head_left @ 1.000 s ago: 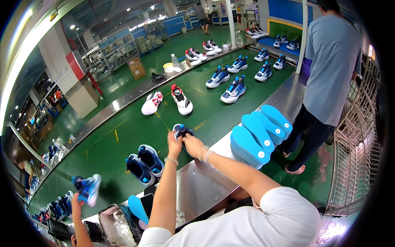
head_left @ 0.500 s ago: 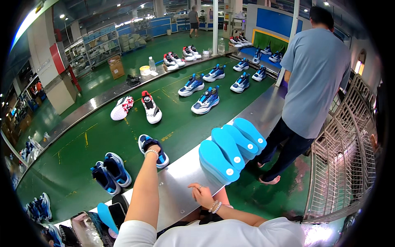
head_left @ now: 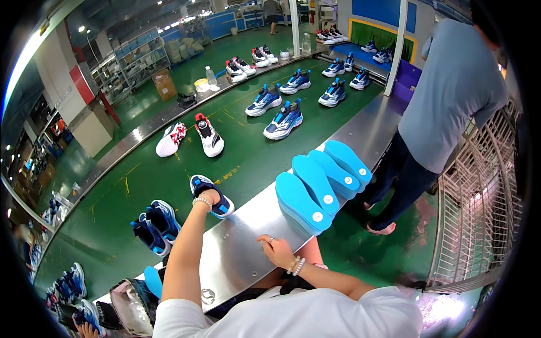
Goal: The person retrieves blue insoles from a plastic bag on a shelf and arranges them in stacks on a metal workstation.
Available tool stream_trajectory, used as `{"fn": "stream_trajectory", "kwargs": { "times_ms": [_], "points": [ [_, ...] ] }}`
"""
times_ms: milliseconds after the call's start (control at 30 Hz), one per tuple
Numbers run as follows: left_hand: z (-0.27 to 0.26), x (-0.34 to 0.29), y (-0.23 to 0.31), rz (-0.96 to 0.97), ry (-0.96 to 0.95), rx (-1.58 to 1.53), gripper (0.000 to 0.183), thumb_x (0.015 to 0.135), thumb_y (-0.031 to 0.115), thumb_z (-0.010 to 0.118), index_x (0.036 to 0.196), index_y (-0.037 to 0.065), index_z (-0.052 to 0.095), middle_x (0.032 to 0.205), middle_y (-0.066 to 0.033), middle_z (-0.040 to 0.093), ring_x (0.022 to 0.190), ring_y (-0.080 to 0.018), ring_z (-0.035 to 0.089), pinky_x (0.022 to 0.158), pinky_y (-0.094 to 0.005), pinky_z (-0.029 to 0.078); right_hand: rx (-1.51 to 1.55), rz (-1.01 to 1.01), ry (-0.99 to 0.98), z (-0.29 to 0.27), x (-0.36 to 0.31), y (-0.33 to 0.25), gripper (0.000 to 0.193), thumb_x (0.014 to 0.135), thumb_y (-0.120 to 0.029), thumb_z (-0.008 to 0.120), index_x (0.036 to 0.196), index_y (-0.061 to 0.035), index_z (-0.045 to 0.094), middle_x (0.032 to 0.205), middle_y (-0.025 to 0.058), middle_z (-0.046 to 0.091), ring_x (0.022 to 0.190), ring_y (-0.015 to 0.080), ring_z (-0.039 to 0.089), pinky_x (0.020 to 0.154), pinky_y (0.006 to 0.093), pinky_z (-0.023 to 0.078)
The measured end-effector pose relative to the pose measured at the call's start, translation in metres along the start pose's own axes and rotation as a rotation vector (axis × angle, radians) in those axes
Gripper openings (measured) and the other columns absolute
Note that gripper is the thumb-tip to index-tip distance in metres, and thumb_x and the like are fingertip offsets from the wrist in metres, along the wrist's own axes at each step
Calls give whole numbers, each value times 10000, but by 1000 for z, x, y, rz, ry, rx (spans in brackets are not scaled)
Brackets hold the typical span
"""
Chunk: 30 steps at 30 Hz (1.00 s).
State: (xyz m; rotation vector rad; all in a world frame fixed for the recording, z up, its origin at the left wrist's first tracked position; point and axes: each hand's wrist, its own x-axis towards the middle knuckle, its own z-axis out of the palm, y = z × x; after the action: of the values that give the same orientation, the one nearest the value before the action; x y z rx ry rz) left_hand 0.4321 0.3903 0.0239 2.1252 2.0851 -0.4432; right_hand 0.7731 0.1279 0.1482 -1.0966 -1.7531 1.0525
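Observation:
A blue and white sneaker (head_left: 223, 207) stands on the green conveyor belt (head_left: 169, 186) close to its steel edge. My left hand (head_left: 207, 197) is stretched out and grips this sneaker at its opening. My right hand (head_left: 275, 250) lies on the steel ledge (head_left: 236, 248) with fingers loosely apart and holds nothing. Both wrists wear bead bracelets.
Three light blue shoe soles (head_left: 321, 186) lean in a row on the ledge to the right. A blue pair (head_left: 153, 225) and a white and red pair (head_left: 191, 138) lie on the belt, with several more pairs farther back. A person in a grey shirt (head_left: 451, 96) stands right, by a wire rack (head_left: 479, 214).
One second ago both hands held the sneaker above the ledge. My left hand has since set it on the belt, and my right hand has dropped to the steel ledge.

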Motion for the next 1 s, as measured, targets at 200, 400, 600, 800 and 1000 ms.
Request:
{"fn": "stream_trajectory", "kwargs": {
  "times_ms": [200,400,600,800,1000],
  "points": [
    [-120,-53,95,457,-119,-119,175,636,91,491,676,-36,605,720,-219,590,598,-289,566,550,-357,427,-151,74,84,-24,3,17,182,816,-155,443,937,-110,571,556,142,519,514,308,521,478,388,399],
    [-113,-33,88,917,-209,-78,103,618,100,541,576,9,561,545,-150,550,456,-246,509,414,-345,384,-194,111,122,-27,4,11,181,811,-139,439,930,-100,569,572,146,530,538,312,530,510,399,408],
    [-51,2,39,778,-280,-37,117,558,84,546,611,-15,579,593,-185,563,457,-233,480,434,-333,377,-212,87,50,-26,5,-1,178,812,-145,440,922,-103,573,564,134,528,531,306,527,508,391,409],
    [-112,-48,105,613,-228,-49,182,593,130,535,679,-15,603,701,-200,592,562,-249,540,512,-327,416,-271,79,112,-34,3,14,171,808,-150,446,915,-111,574,588,130,546,550,301,541,518,390,423],
    [-122,-59,105,484,-262,-69,265,617,156,518,767,-43,609,791,-211,609,673,-284,583,604,-325,456,-296,79,101,-36,5,16,153,805,-151,451,896,-111,568,618,127,567,574,300,554,530,387,434]
  ]
}}
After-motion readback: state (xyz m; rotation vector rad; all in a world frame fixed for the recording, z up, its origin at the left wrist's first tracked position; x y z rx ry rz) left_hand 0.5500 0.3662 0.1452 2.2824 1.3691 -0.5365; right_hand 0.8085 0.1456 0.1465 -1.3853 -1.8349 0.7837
